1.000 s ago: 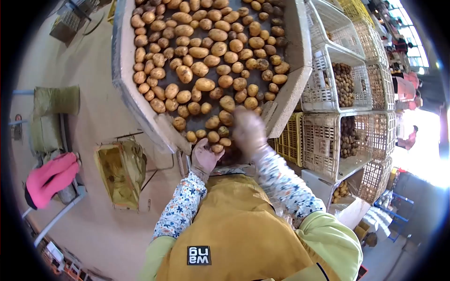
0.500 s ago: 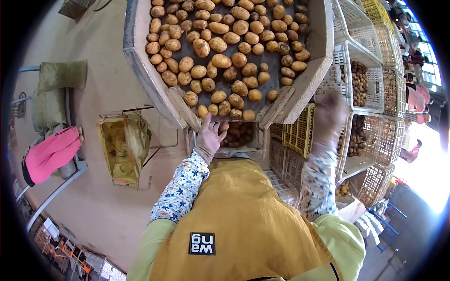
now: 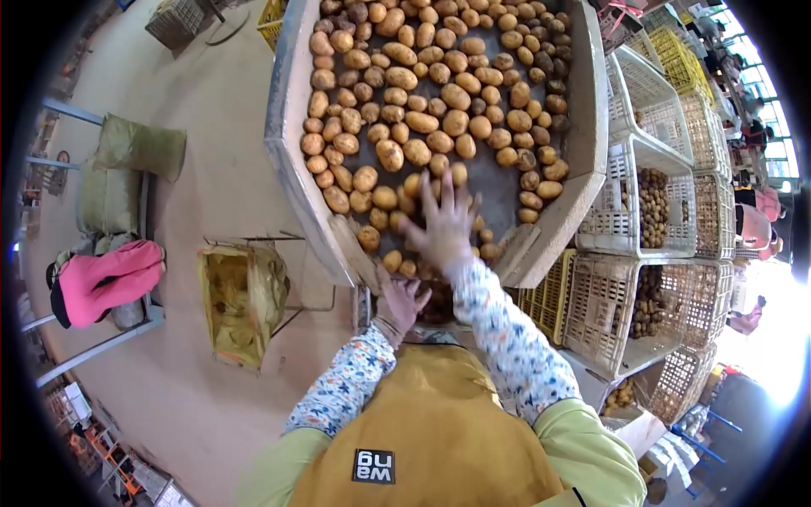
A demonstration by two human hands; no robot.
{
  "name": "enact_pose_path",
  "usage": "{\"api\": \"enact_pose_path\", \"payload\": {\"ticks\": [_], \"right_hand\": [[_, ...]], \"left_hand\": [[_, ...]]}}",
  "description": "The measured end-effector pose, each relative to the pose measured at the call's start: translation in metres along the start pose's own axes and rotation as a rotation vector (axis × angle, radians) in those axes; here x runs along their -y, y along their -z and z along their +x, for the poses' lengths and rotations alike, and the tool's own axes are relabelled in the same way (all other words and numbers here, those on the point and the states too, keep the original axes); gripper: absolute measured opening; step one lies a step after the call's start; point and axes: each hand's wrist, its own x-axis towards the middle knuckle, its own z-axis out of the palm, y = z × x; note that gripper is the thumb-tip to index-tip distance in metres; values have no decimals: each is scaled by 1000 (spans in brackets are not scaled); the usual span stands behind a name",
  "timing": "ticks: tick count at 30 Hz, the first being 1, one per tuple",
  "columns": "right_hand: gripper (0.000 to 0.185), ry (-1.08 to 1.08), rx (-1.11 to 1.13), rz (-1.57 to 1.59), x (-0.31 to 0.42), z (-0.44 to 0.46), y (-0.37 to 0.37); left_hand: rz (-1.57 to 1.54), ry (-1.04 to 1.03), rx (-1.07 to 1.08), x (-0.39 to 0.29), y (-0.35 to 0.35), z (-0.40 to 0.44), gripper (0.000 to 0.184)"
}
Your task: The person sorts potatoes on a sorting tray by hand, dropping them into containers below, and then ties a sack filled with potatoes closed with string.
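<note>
A: Surface first, quick. What's carried on the bench?
B: Potatoes, loose, one layer mostly. The far part is well covered; near the right wall, toward the narrow mouth, the dark base is left exposed.
A: Edges?
B: Closed in by raised pale walls, angled inward at the near end. Some potatoes are gathered at the mouth.
A: Right hand?
B: Held wide, fingers spread, over the potatoes just inside the mouth. Contact is partly hidden.
A: Left hand?
B: Placed at the mouth's left corner, fingers parted, just beside the nearest potatoes. Whether one is touched can't be told.
A: Room, right side?
B: White crates are stacked beside the bench, some partly filled with potatoes. A yellow crate is wedged between them and the bench. Farther off, people are seen near a bright opening, small and blurred.
A: Left side?
B: Pale brown floor. An open sack is held up by a metal frame. Beyond, stuffed sacks are piled by blue-grey rails, with a person in pink bent over just below them.
</note>
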Motion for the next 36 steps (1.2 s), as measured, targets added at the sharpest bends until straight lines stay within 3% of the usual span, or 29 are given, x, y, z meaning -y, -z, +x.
{"api": "enact_pose_path", "payload": {"ticks": [2,4,5,6,8,9,10,12,14,16,17,20,22,24,26,28,30,34,36], "right_hand": [[68,216,125,43,-13,-36,-3],[65,294,173,79,-35,-60,-4],[62,193,213,153,-40,-57,0],[62,188,216,136,-37,-39,5],[61,134,-80,415,-18,18,17],[60,99,13,259,3,33,17],[59,65,105,109,26,43,13],[56,283,-70,-7,47,17,-16],[55,455,198,93,34,-12,-17],[51,411,174,189,8,-32,-20],[49,380,193,225,-6,-34,-14],[45,328,116,167,-40,-27,2],[46,210,-271,189,-50,-1,2],[48,-11,-344,22,-57,38,10],[51,-93,-196,-73,-56,59,13],[53,-72,-182,-41,-60,57,3],[49,39,55,-210,-57,49,-5],[26,35,33,-69,-56,50,-9],[20,12,-24,93,-64,50,14]], "left_hand": [[-15,-1,-27,7,11,11,50],[-21,34,108,6,16,8,45],[-1,65,128,4,24,9,30],[-6,79,137,6,42,15,30],[33,11,372,16,71,30,24],[9,-3,289,10,41,6,21],[55,48,366,12,51,27,21],[22,63,211,0,28,8,33],[44,27,305,5,40,17,42],[158,80,148,8,40,17,45],[110,125,134,4,36,15,37],[95,61,266,1,39,15,27],[58,87,242,2,37,12,20],[43,65,169,4,34,14,25],[108,82,109,3,22,14,41],[152,71,110,1,9,2,55],[89,85,108,3,7,5,62],[156,10,-82,7,-10,-6,56],[139,3,29,7,17,13,52]]}}
